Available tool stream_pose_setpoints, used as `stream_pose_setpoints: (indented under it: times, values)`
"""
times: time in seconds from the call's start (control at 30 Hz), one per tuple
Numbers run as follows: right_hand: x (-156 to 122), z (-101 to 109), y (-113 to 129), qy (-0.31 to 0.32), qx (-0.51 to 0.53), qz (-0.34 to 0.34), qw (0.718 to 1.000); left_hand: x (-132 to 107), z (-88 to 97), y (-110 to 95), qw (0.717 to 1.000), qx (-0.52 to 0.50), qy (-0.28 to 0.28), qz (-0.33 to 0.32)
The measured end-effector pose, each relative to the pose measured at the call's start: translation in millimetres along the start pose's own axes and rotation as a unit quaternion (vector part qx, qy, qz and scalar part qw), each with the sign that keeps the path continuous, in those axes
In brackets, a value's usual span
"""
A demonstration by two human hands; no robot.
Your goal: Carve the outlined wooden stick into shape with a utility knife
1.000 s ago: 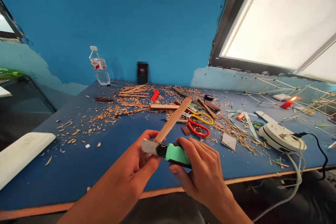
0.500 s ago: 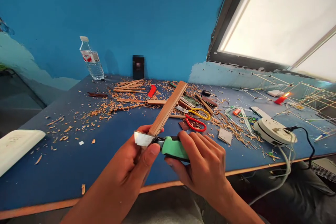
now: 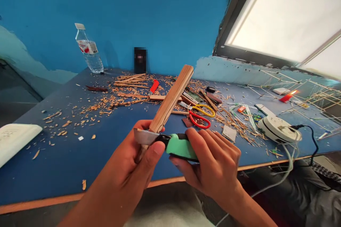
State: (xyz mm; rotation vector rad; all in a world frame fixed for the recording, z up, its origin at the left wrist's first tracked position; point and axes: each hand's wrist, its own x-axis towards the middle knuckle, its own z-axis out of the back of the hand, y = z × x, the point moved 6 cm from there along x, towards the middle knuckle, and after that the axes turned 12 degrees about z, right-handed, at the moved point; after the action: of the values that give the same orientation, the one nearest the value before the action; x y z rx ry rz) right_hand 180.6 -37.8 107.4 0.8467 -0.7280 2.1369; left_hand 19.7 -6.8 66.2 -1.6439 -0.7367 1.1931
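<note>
Wood strip (image 3: 172, 97), gripped low in my left fingers (image 3: 156, 149), slants across the head view: its long axis runs up and away from me, leaning to the right, so the far end points out past my fingers toward the blue wall (image 3: 160, 17). One broad face, streaked with dark grain, is turned toward me. My left fingers pinch the near end, thumb on my side and index finger curled behind; the lower fingertips are hidden, so I cannot tell how they lie.

My right fingers (image 3: 195, 142) are wrapped round a green-and-black knife (image 3: 181, 147), which lies nearly crosswise to the wood. Its blade (image 3: 145, 137) points left, crossing the strip just above my left grip, and my left thumb tip sits at the knife's neck.

Beyond my fingers, on the blue surface (image 3: 66, 163), scissors (image 3: 199, 120) with one yellow and one red loop lie just past my right knuckles. A red-handled cutter (image 3: 154, 86) lies farther off, among wood shavings (image 3: 98, 104). Well out to the left of my fingers stands a water bottle (image 3: 90, 56); well out to the right, a lit red candle (image 3: 285, 98).
</note>
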Motion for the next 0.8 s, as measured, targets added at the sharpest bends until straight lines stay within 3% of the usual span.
stream_pose_setpoints:
  times: [0.3, 0.53, 0.8]
  values:
    - [-1.4, 2.2, -1.3, -0.005, -0.002, 0.007, 1.000, 2.9, -2.5, -1.9, 0.999, 0.003, 0.014, -0.039]
    - [-2.0, -2.0, -0.9, -0.007, -0.002, 0.002, 1.000, 5.9, 1.3, 5.2, 0.998, 0.028, -0.022, -0.049]
    - [-3.6, 0.1, -3.5, -0.008, 0.000, 0.002, 1.000, 5.9, 0.3, 3.8, 0.998, 0.005, -0.019, -0.052]
